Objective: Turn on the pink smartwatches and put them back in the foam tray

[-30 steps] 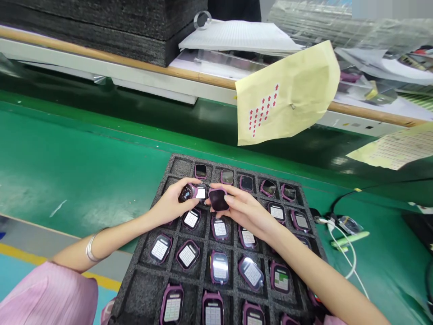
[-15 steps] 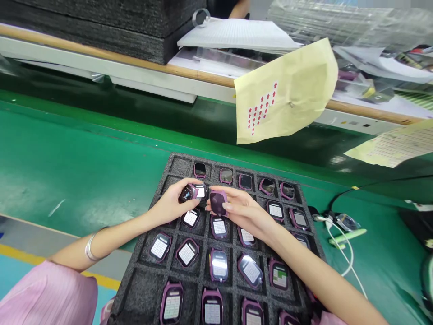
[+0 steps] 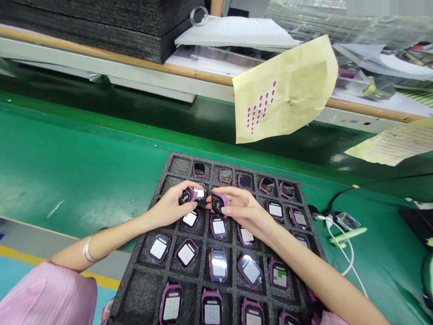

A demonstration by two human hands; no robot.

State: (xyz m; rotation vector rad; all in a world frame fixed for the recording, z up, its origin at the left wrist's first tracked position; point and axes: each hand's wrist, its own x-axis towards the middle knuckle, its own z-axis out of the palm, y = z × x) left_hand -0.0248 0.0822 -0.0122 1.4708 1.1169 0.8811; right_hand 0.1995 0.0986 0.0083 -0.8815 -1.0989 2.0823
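My left hand (image 3: 171, 203) is closed on a purple smartwatch (image 3: 186, 196) whose dark screen shows a small blue and white picture. Close by on the right, my right hand (image 3: 245, 205) grips a second purple smartwatch (image 3: 218, 203), its screen lit with a similar picture. Both are held above a black foam tray (image 3: 144, 289) divided into square pockets. In most pockets lies a strapless purple watch, such as the watch with a lit white grid (image 3: 187, 253) below my hands. The back row's watches, including one near the corner (image 3: 199, 169), have dark screens.
Behind the tray is a bench edge (image 3: 135, 58) bearing black foam blocks (image 3: 101, 27) and white papers (image 3: 237, 34). A yellow sheet with red arrows (image 3: 284, 95) hangs from it. White cables (image 3: 350, 257) and a green tool-like object (image 3: 352, 235) lie right on the green surface (image 3: 67, 149).
The screen of the watch in my right hand has gone from blank dark to showing a picture, and that watch is turned slightly. My left hand has barely moved.
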